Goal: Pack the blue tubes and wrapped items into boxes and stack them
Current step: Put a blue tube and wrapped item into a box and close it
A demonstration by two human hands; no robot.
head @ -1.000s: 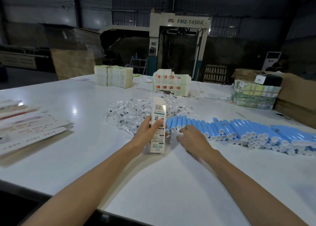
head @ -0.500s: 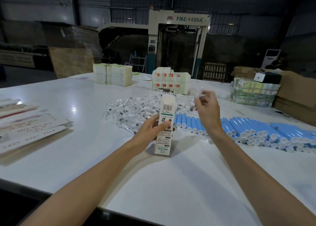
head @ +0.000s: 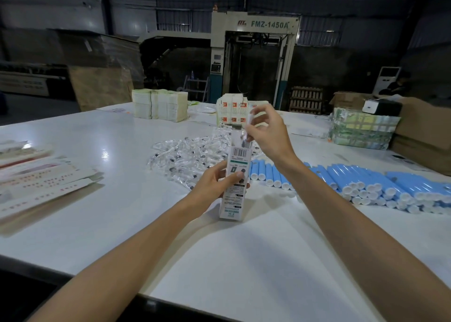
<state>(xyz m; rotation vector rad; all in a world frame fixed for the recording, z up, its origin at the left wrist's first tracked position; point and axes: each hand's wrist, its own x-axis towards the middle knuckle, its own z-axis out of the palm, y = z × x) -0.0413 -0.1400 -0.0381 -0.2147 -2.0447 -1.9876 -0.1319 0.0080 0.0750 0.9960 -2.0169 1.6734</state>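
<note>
The left hand (head: 214, 185) grips a white box (head: 233, 201) standing upright on the counter (head: 122, 224), near its middle. The right hand (head: 267, 136) pinches a wrapped item (head: 248, 124) just above the box's open top. The pile of wrapped items (head: 185, 156) lies behind the box, and the blue tubes (head: 366, 180) run toward the right edge.

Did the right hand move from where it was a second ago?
Yes. The right hand lifted off the blue tubes and now pinches a wrapped item above the box.

One box (head: 234, 190), two hands (left hand (head: 211, 187), right hand (head: 267, 134)) — blue tubes (head: 346, 177), wrapped items (head: 180, 156) beyond counting.
</note>
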